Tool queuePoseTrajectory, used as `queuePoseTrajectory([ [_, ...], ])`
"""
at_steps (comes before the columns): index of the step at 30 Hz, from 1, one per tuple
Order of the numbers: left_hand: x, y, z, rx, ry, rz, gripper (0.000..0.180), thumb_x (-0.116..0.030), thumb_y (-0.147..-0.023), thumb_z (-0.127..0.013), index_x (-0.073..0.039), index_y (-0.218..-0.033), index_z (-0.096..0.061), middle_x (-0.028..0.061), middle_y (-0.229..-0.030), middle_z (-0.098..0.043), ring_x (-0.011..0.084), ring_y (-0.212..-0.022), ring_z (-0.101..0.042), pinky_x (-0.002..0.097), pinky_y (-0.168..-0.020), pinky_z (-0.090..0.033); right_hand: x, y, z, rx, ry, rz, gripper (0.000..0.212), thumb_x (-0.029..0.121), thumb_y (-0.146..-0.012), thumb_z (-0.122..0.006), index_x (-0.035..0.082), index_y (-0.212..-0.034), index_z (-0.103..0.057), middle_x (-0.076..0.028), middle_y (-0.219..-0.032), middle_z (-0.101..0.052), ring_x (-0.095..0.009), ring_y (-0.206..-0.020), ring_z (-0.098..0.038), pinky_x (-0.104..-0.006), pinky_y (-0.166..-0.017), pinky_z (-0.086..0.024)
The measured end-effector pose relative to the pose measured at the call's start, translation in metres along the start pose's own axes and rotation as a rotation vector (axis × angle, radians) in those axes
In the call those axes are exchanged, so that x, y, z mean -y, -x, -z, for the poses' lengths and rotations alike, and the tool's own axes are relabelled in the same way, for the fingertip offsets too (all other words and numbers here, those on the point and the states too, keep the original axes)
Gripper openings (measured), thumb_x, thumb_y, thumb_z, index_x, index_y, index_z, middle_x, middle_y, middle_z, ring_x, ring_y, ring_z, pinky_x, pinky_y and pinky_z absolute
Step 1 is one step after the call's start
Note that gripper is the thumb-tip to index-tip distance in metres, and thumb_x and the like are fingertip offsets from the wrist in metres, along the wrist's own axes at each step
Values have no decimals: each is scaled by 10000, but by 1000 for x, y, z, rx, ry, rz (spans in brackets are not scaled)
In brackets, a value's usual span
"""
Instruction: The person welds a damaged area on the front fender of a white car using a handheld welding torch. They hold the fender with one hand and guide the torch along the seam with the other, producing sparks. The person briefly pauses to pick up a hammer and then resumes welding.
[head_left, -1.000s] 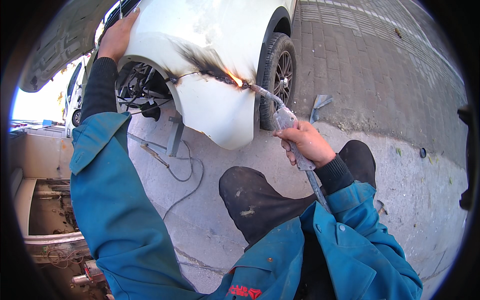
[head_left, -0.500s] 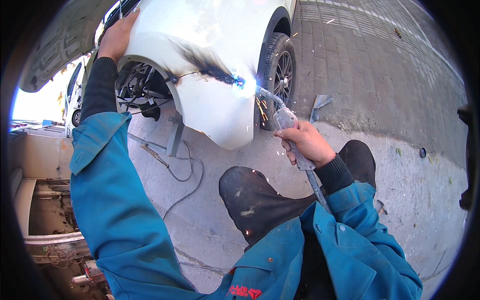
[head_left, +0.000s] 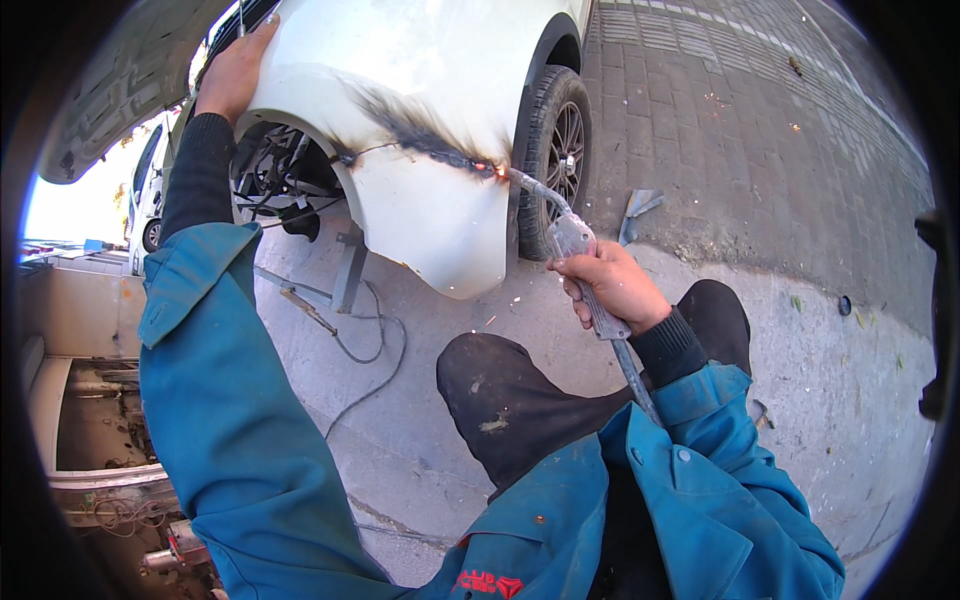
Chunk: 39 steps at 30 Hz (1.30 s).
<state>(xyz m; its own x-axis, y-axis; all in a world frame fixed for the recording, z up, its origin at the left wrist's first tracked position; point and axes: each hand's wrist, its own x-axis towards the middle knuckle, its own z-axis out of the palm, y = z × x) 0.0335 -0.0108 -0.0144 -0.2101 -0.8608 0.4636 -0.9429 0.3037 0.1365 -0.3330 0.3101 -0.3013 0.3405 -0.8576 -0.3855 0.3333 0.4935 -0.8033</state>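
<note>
My right hand point(head_left: 615, 285) is closed round the handle of a grey welding torch point(head_left: 570, 237), its cable running back toward my lap. The torch's bent neck reaches up and left to a white car fender point(head_left: 440, 235). Its tip is at a small orange glow at the right end of a blackened weld seam point(head_left: 430, 148). Soot fans upward from that seam. My left hand point(head_left: 232, 78) grips the fender's upper left edge, its fingertips partly hidden, beside a thin metal rod.
Behind the fender is a car wheel point(head_left: 560, 150). A metal stand leg point(head_left: 349, 270) and a dark cable point(head_left: 400, 360) are below the wheel arch. A bent metal scrap point(head_left: 641, 205) lies on the ground. Rusty bodywork point(head_left: 100, 300) stands at left. My knee point(head_left: 490, 380) is close below the fender.
The bright blue-white arc at the torch tip has gone out, leaving an orange glow and a few scattered sparks. Both hands stay almost where they were.
</note>
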Motion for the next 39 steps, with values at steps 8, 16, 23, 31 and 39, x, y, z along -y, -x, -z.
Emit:
queuePoseTrajectory([
  [8,12,-6,-5,-28,-63,-100,693,-673,-1080,-428,-192,-1535,-630,181,-1476,-669,372,-1337,-639,433,-1177,-424,1,1,0,0,-10,-5,185,187,-1046,-661,49,-934,-608,-7,-689,-588,-127,-469,-603,-298,-415,-510],
  [16,21,-9,-1,-8,-348,-329,501,-425,-1165,-333,-305,-1617,-514,177,-1513,-629,394,-1362,-614,452,-1197,-419,4,1,-1,6,11,-10,223,213,-1038,-668,51,-928,-560,-22,-731,-590,-142,-501,-615,-316,-455,-523],
  [23,5,-1,-1,2,-126,-140,573,-566,-1128,-383,-276,-1588,-562,179,-1500,-645,385,-1345,-629,442,-1190,-417,4,1,0,5,-4,3,233,209,-1039,-674,55,-887,-587,-14,-705,-590,-139,-485,-611,-310,-442,-515],
  [31,-1,2,0,10,-13,5,679,-691,-1091,-377,-256,-1560,-606,164,-1478,-671,356,-1324,-651,441,-1176,-429,2,0,0,-15,-11,-5,215,210,-1028,-699,67,-894,-610,-2,-689,-592,-128,-461,-596,-289,-418,-497],
  [39,13,-7,-2,-10,-81,-63,676,-689,-1088,-390,-249,-1546,-621,162,-1487,-666,359,-1345,-639,436,-1175,-427,3,1,-1,-10,-22,-2,211,195,-1036,-686,67,-907,-580,-4,-688,-584,-129,-461,-594,-292,-418,-492],
])
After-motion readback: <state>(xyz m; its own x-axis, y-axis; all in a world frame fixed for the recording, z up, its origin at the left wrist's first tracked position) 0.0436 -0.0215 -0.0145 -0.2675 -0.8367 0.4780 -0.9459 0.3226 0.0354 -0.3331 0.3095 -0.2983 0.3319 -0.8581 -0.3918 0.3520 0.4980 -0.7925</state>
